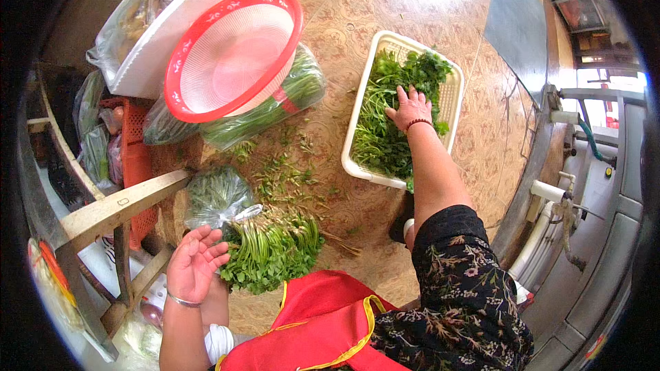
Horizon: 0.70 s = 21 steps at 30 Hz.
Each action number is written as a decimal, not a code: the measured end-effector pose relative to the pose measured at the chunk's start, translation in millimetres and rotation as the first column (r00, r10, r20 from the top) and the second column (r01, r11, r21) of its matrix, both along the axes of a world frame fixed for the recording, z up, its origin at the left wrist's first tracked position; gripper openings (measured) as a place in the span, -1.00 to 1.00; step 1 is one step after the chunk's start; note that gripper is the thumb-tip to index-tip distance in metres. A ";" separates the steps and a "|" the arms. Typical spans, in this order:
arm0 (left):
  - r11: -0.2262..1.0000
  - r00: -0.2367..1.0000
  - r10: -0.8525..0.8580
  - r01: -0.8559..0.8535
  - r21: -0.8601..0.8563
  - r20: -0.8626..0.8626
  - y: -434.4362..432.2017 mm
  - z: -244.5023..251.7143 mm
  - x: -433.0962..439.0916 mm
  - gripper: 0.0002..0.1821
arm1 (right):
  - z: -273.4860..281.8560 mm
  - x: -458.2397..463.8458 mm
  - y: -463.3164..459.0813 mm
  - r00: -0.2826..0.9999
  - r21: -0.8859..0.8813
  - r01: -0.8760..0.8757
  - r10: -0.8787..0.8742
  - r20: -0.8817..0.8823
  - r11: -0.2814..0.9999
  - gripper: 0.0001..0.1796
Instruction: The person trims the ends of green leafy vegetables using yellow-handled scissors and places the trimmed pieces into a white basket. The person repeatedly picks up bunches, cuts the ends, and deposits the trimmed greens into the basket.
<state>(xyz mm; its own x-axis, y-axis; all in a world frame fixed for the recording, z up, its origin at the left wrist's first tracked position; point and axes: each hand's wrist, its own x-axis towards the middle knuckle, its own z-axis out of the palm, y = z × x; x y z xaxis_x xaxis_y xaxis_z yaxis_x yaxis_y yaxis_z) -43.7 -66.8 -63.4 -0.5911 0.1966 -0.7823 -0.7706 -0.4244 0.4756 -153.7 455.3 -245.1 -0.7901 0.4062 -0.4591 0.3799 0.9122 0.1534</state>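
My right hand [412, 108] lies palm down, fingers spread, on leafy green herbs [384, 113] that look like coriander. They are heaped in a cream plastic basket [356, 129] on the floor. Palm up and empty, my left hand [198, 263] hovers at the lower left with its fingers loosely apart. Just right of it on the floor sits a thick bunch of leafy stems [273, 255], cut ends pointing away from me. A tied clear bag of greens [219, 193] touches that bunch. Trimmed scraps [286, 178] litter the tiles beyond.
A red-rimmed plastic colander [234, 56] rests tilted on bagged long green vegetables [268, 108]. Behind it stands a white foam box [180, 15]. To the left are a red crate [136, 165] and a wooden stool frame [126, 201]. Pipes [549, 190] and a metal counter line the right.
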 end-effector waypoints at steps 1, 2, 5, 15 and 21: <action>1.000 1.000 -0.008 0.008 -0.003 0.007 1.5 -0.3 -1.3 -0.58 | -7.1 5.9 -0.1 0.997 -0.050 0.065 -0.067 -0.043 0.997 -0.14; 1.000 1.000 -0.007 0.007 -0.007 0.006 3.4 0.0 -1.5 -0.58 | -9.8 8.7 2.3 0.994 -0.052 0.052 -0.057 -0.096 0.997 -0.18; 1.000 1.000 -0.010 0.010 -0.008 0.002 8.0 2.0 -1.8 -0.59 | -2.9 12.6 8.4 0.988 -0.084 -0.006 -0.007 -0.155 0.996 -0.21; 0.993 0.994 -0.111 0.111 -0.034 -0.011 23.7 5.7 4.9 -0.62 | 3.2 62.3 -47.9 0.909 0.021 -0.232 0.225 -0.350 0.972 -0.54; 0.963 0.989 -0.145 0.138 -0.231 -0.017 34.2 28.8 18.0 -0.79 | 8.0 93.2 -103.4 0.808 -0.076 -0.203 0.123 -0.577 0.976 -0.91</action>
